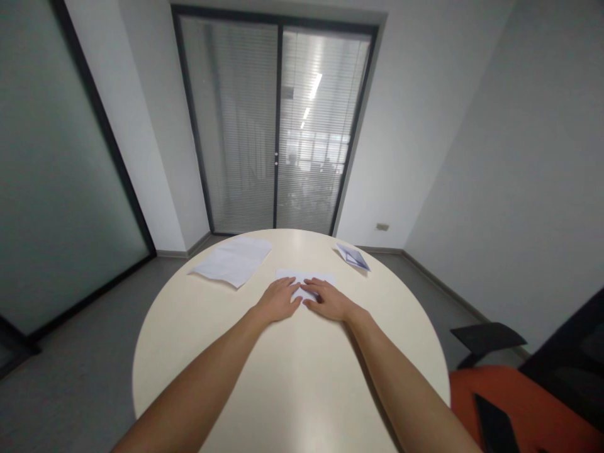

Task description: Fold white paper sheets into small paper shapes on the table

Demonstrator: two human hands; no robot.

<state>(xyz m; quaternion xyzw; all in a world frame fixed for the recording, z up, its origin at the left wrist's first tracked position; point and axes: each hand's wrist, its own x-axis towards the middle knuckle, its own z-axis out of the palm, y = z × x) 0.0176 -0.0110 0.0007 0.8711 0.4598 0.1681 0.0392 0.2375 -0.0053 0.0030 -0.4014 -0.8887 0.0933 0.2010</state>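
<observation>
A small piece of white paper [306, 275] lies flat on the round cream table [297, 365]. My left hand [278, 299] rests on its left part, palm down with the fingers stretched out. From the other side my right hand [330, 301] lies on the paper too, its fingers extended toward the left hand. The thumbs and fingertips of both hands are close together near the paper's middle. Much of the sheet is hidden under the hands, and I cannot tell whether it is folded.
White sheets [233, 261] lie at the table's far left. A folded paper with a dark printed patch [353, 257] sits at the far right edge. An orange chair [523, 402] with a black armrest [488, 336] stands to the right. Glass doors [278, 126] with blinds are behind.
</observation>
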